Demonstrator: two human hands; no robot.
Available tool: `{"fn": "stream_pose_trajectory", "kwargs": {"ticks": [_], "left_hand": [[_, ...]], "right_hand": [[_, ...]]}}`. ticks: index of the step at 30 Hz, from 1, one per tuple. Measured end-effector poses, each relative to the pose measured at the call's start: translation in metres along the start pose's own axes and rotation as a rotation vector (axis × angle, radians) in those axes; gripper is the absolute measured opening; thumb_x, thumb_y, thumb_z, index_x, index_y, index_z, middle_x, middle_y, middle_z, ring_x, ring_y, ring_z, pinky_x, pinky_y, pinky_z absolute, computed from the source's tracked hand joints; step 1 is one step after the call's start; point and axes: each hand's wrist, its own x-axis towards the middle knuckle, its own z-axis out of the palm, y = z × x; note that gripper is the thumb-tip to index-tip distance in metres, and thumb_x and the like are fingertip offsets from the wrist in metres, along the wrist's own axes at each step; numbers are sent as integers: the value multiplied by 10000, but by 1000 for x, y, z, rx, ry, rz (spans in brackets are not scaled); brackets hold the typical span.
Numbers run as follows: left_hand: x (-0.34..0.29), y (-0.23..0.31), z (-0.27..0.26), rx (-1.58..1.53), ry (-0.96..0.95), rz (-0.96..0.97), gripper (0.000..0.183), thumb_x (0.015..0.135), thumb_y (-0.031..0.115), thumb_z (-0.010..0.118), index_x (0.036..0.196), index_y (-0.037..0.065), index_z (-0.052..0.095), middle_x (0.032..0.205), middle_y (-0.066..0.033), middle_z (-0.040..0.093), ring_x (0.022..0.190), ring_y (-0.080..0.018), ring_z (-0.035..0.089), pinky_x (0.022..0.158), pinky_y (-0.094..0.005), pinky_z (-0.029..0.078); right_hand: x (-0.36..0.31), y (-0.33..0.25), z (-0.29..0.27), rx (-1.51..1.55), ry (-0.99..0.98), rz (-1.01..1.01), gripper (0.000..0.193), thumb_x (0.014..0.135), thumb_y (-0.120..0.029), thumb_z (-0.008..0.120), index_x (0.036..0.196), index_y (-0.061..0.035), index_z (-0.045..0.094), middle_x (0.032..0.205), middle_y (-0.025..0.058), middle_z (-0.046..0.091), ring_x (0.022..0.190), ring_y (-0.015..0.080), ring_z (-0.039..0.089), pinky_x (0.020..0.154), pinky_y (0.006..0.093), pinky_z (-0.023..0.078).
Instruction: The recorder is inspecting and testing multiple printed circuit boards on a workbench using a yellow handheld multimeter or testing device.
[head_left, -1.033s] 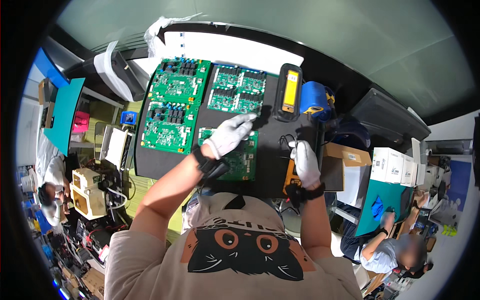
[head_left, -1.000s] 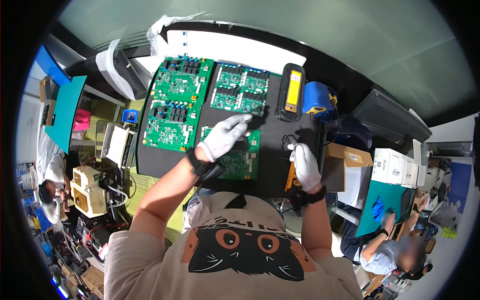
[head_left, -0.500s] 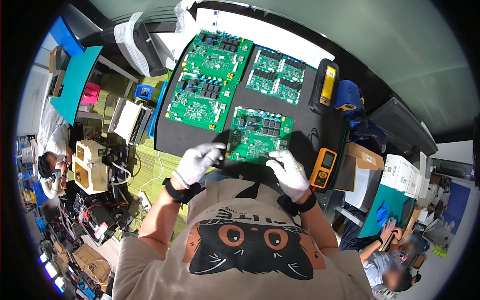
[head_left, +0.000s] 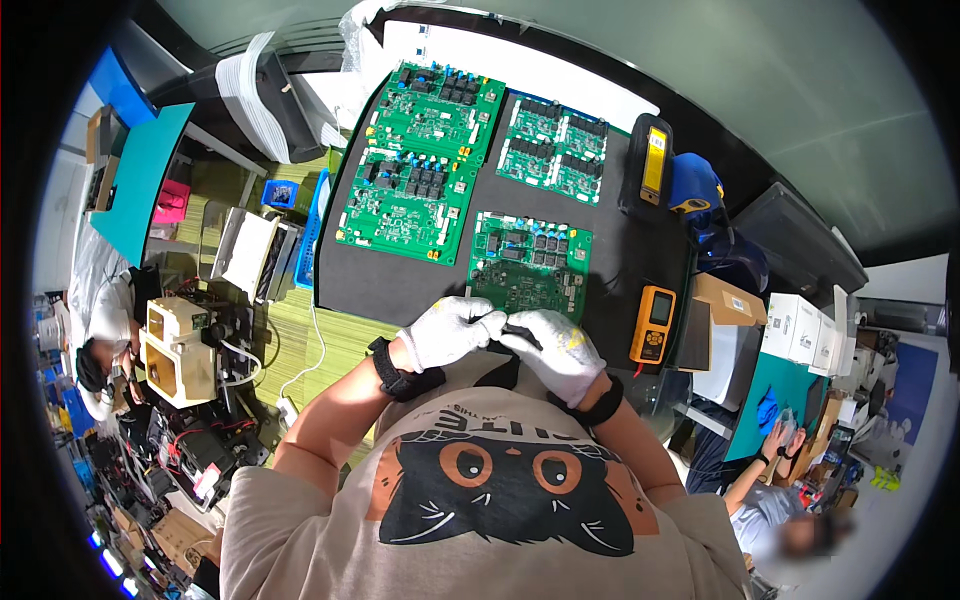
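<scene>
Nearest circuit board (head_left: 530, 268) lies on the dark surface (head_left: 375, 285) by the left hand (head_left: 447, 333) and right hand (head_left: 557, 352), whose fingers (head_left: 490, 323) meet, anything grasped impossible to tell; a low, careless sweep could snag its raised components (head_left: 550, 252).

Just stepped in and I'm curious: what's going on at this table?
A person's gloved left hand and right hand meet at the fingertips by the near edge of a green circuit board on a dark table. Whether they pinch anything small can't be made out. More green boards lie to the left and farther back, and an orange handheld device sits to the right.
</scene>
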Motion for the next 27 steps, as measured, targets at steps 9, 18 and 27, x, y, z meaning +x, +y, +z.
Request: {"fn": "stream_pose_trajectory", "kwargs": {"ticks": [9, 18, 27], "left_hand": [[7, -7, -5, 170, -12, -1, 351, 1005, 328, 594, 858, 21, 677, 725, -18, 622, 678, -103, 540, 643, -287, 470], [5, -36, -21, -4, 184, 31, 296, 1017, 273, 573, 960, 8, 692, 797, -26, 651, 681, -86, 600, 638, -246, 499], [2, -79, -61, -219, 409, -22, 298, 1044, 268, 522, 1029, 10, 669, 833, -32, 663, 701, -87, 598, 613, -231, 499]], "right_hand": [[7, 16, 15, -32, -93, 164, 368, 983, -366, 481, 1111, -66, 650, 1101, 162, 654, 1058, 375, 588, 936, 460, 463], [8, 56, 15, -90, 33, 218, 300, 957, -300, 509, 1003, -47, 662, 1004, 185, 672, 975, 392, 617, 859, 467, 486], [28, 105, 39, -315, 121, 433, 250, 951, -301, 518, 960, -71, 617, 952, 198, 676, 927, 406, 639, 798, 508, 502]]}}
